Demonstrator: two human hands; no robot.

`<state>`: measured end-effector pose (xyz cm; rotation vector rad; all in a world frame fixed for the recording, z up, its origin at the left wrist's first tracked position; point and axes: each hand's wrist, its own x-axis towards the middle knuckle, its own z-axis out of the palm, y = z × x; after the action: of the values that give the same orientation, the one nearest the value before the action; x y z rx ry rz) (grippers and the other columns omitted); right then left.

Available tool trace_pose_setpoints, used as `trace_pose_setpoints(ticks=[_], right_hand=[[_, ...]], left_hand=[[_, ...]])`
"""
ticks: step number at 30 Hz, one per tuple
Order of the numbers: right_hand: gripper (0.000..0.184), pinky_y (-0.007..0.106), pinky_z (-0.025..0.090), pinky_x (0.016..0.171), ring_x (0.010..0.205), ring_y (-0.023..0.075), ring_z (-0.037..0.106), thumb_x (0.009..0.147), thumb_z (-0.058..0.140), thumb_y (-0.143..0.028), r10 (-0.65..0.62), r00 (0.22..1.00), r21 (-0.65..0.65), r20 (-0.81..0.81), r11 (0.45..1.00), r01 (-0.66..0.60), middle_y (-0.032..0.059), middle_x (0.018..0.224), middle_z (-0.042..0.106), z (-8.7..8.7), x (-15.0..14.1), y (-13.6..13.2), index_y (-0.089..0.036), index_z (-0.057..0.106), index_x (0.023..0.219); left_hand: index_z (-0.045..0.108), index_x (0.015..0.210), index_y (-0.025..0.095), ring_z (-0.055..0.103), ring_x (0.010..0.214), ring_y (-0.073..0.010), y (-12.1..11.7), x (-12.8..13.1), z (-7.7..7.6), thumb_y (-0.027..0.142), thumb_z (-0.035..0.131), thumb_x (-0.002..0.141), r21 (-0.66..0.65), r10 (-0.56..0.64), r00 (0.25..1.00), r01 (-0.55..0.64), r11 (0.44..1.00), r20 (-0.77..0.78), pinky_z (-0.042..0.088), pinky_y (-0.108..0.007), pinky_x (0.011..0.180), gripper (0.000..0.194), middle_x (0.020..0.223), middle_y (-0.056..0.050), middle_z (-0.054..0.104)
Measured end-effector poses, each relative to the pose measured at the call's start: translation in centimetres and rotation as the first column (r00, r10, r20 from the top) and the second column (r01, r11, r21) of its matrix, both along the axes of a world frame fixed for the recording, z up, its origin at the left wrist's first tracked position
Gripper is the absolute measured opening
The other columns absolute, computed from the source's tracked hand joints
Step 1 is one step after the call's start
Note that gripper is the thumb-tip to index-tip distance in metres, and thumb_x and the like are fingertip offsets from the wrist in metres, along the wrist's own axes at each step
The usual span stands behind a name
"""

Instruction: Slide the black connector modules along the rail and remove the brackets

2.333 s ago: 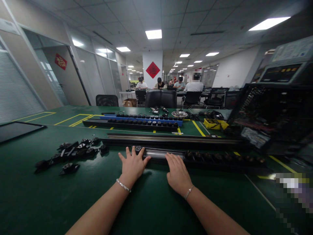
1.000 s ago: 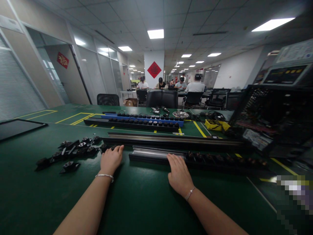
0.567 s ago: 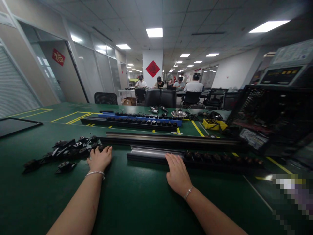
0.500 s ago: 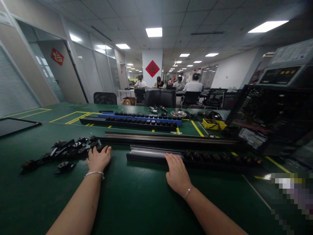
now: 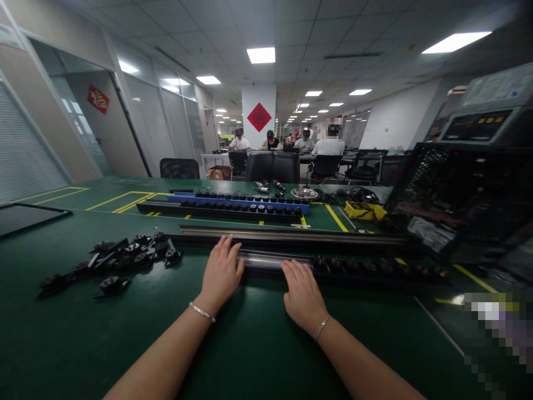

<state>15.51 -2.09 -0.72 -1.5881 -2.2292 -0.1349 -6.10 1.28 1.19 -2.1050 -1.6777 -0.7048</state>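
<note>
A black rail with a shiny grey channel (image 5: 266, 260) lies across the table before me, and a row of small black parts (image 5: 370, 266) sits along its right portion. My left hand (image 5: 220, 275) is over the left end of this rail, fingers stretched and apart, with nothing visible in them. Against the rail's front edge, near the first black parts, rests my right hand (image 5: 303, 291), its fingers laid out flat. Loose small black parts with round metallic tops (image 5: 141, 250) form a scattered pile to the left. The undersides of both hands are hidden.
Behind runs a longer black rail (image 5: 300, 236). Farther back are a blue rail (image 5: 187, 196) and a black rail (image 5: 166, 208) carrying parts, a metal bowl (image 5: 303, 193) and a yellow item (image 5: 365, 211). An open black case (image 5: 449, 200) stands right. People sit at distant desks.
My left hand has moved right, from the pile of loose black parts to the rail's left end, uncovering a part at the pile's edge. My right hand has stayed on the rail.
</note>
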Motion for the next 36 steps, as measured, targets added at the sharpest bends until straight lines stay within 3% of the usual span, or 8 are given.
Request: trace_pose_setpoints(ticks=[3, 6, 11, 14, 20, 28, 36], right_hand=[[0.056, 0.043, 0.012, 0.111, 0.13, 0.0233, 0.029, 0.071, 0.045, -0.014, -0.029, 0.999, 0.06, 0.028, 0.998, 0.027, 0.0068, 0.136, 0.045, 0.3, 0.0, -0.3, -0.015, 0.048, 0.127], [0.05, 0.044, 0.014, 0.11, 0.131, 0.0245, 0.028, 0.073, 0.045, -0.016, -0.094, 0.995, 0.133, 0.021, 0.987, 0.09, 0.0075, 0.137, 0.045, 0.7, 0.3, -0.4, -0.017, 0.052, 0.123], [0.051, 0.05, 0.023, 0.105, 0.132, 0.0319, 0.024, 0.075, 0.044, -0.018, -0.324, 0.944, 0.267, -0.063, 0.906, 0.328, 0.0142, 0.14, 0.038, 1.1, 1.7, 0.5, -0.014, 0.048, 0.126], [0.051, 0.05, 0.026, 0.103, 0.128, 0.0334, 0.031, 0.075, 0.043, -0.017, -0.37, 0.928, 0.259, -0.05, 0.893, 0.369, 0.0167, 0.137, 0.04, 1.0, 2.3, 0.8, -0.012, 0.048, 0.126], [0.05, 0.049, 0.023, 0.106, 0.126, 0.0307, 0.036, 0.075, 0.042, -0.016, -0.327, 0.945, 0.2, -0.002, 0.926, 0.321, 0.0133, 0.136, 0.044, 0.8, 2.1, 0.7, -0.013, 0.049, 0.125], [0.051, 0.045, 0.029, 0.105, 0.128, 0.0284, 0.033, 0.072, 0.041, -0.011, -0.229, 0.971, 0.169, -0.072, 0.956, 0.238, 0.0134, 0.134, 0.046, 0.7, 2.0, 0.8, -0.01, 0.052, 0.123], [0.049, 0.045, 0.034, 0.104, 0.126, 0.0272, 0.035, 0.07, 0.04, -0.006, -0.065, 0.993, 0.299, -0.103, 0.95, 0.093, 0.0167, 0.13, 0.047, 0.0, 2.0, 1.3, -0.006, 0.053, 0.117]], left_hand=[[0.05, 0.125, 0.019, 0.02, 0.137, -0.0263, -1.6, 3.0, -0.4, 0.033, 0.04, 0.087, -0.039, -0.143, 0.989, 0.142, 0.989, -0.023, 0.027, -0.045, 0.109, 0.042, 0.144, -0.01, 0.035], [0.047, 0.127, 0.022, 0.019, 0.137, -0.0277, -2.5, 4.5, -1.1, 0.032, 0.044, 0.085, -0.075, -0.239, 0.97, 0.234, 0.969, -0.052, 0.029, -0.047, 0.108, 0.043, 0.146, -0.008, 0.033], [0.042, 0.131, 0.021, 0.016, 0.138, -0.0284, -2.7, 4.7, -2.1, 0.034, 0.046, 0.085, -0.105, -0.275, 0.959, 0.267, 0.958, -0.07, 0.028, -0.047, 0.108, 0.048, 0.146, -0.009, 0.031], [0.04, 0.132, 0.021, 0.016, 0.137, -0.0282, -2.6, 4.7, -2.2, 0.033, 0.046, 0.084, -0.13, -0.277, 0.958, 0.266, 0.955, -0.073, 0.027, -0.046, 0.109, 0.05, 0.146, -0.01, 0.03], [0.038, 0.133, 0.021, 0.021, 0.136, -0.0272, -2.5, 4.7, -2.1, 0.032, 0.046, 0.084, -0.147, -0.292, 0.954, 0.28, 0.949, -0.072, 0.028, -0.047, 0.108, 0.05, 0.144, -0.01, 0.034], [0.036, 0.134, 0.021, 0.024, 0.135, -0.0262, -2.5, 4.7, -2.2, 0.03, 0.045, 0.084, -0.167, -0.301, 0.951, 0.285, 0.944, -0.074, 0.026, -0.045, 0.109, 0.051, 0.144, -0.011, 0.034], [0.036, 0.134, 0.02, 0.028, 0.133, -0.0264, -2.3, 4.6, -2.3, 0.032, 0.045, 0.085, -0.159, -0.305, 0.948, 0.289, 0.944, -0.085, 0.028, -0.046, 0.107, 0.051, 0.142, -0.012, 0.037]])
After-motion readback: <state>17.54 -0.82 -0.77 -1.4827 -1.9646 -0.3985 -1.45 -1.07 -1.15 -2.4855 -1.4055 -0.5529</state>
